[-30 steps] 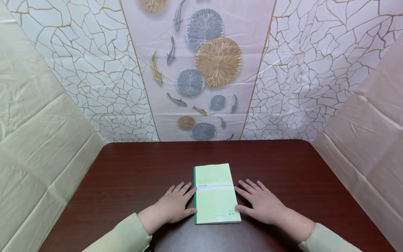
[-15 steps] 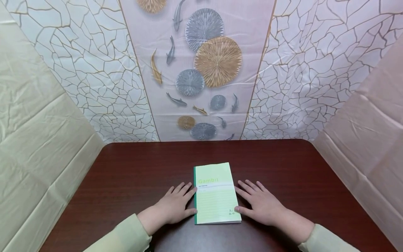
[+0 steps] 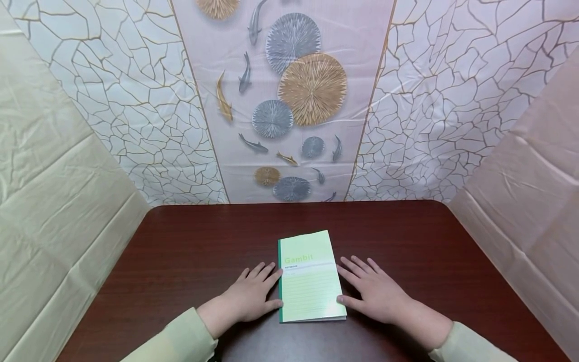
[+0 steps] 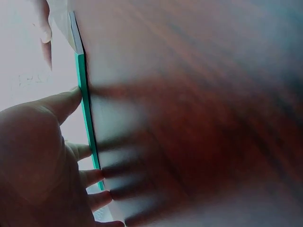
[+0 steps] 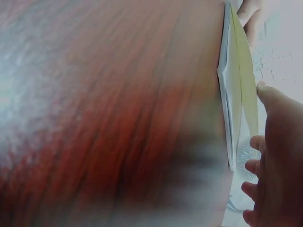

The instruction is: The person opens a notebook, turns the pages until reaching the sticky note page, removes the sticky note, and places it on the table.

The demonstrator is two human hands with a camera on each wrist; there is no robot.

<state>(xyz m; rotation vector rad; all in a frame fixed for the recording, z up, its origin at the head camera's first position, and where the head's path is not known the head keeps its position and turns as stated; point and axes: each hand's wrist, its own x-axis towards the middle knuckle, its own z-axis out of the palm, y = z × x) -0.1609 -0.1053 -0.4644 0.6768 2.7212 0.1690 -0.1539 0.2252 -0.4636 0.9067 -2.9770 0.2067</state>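
A pale green notebook (image 3: 309, 284) with a dark green spine and "Gambit" on its cover lies shut-side up on the table, spine to the left. My left hand (image 3: 249, 297) rests beside the spine, fingers spread, with thumb and index fingertips touching it. On the other side, my right hand (image 3: 377, 294) lies with spread fingers. Its thumb and index fingertips are at the notebook's right edge. The right wrist view shows the cover (image 5: 245, 61) bowed up from the white pages (image 5: 230, 85), the thumb tip at its edge. Neither hand grips the notebook.
The dark reddish-brown table (image 3: 203, 236) has a glossy surface with rounded far corners. A patterned cloth (image 3: 289, 100) with fish and round shapes hangs behind it. Beige cloth walls (image 3: 59, 216) stand along both sides.
The notebook's cover has risen slightly at its right side, its top right corner shifting upward in the head view. My right hand has shifted very slightly; my left hand has stayed still.
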